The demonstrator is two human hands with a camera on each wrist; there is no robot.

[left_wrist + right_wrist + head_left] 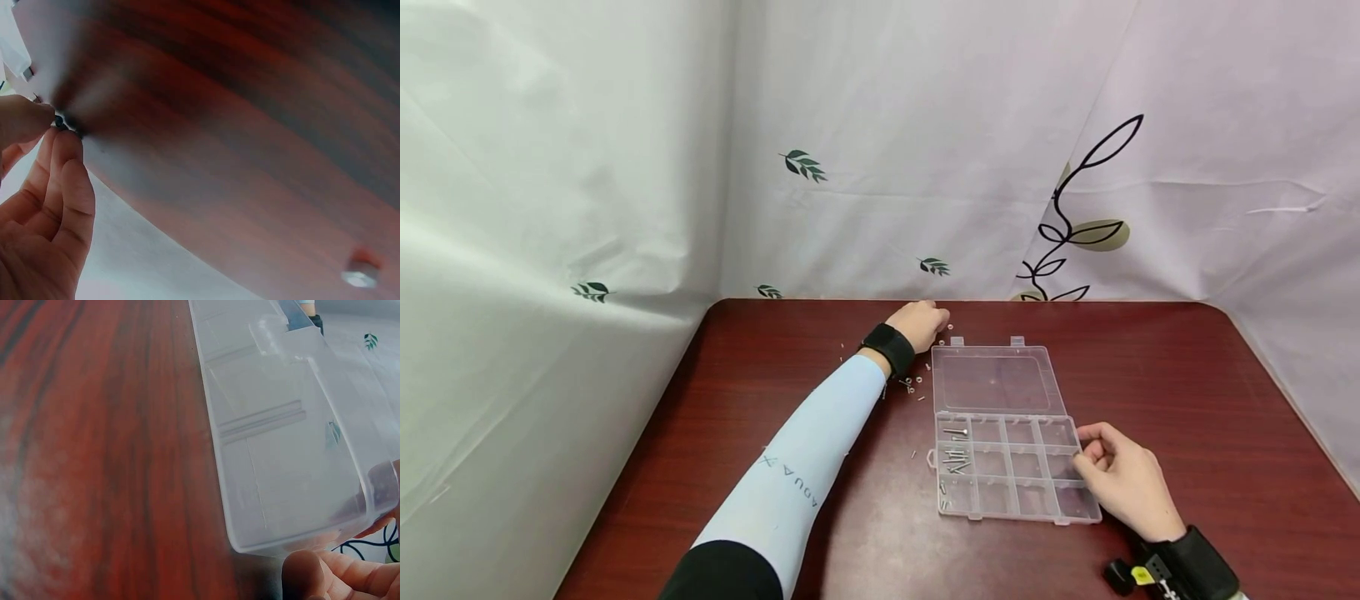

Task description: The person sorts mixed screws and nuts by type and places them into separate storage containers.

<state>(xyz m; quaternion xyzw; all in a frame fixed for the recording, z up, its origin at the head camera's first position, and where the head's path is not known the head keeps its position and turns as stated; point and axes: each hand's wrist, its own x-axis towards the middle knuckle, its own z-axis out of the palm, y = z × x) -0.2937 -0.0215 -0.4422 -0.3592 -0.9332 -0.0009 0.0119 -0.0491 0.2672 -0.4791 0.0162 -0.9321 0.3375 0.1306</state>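
Note:
At the back of the table my left hand reaches down beside loose hardware. In the left wrist view, the left thumb and fingertips pinch a small dark piece, too small to identify. My right hand holds the right edge of a clear divided box, its lid folded back flat. Several screws lie in the leftmost compartments. The right wrist view shows the box corner against the right thumb.
Loose nuts and screws lie scattered left of the box, partly behind the left forearm. A blurred nut appears in the left wrist view. A white curtain with leaf prints hangs behind the brown table.

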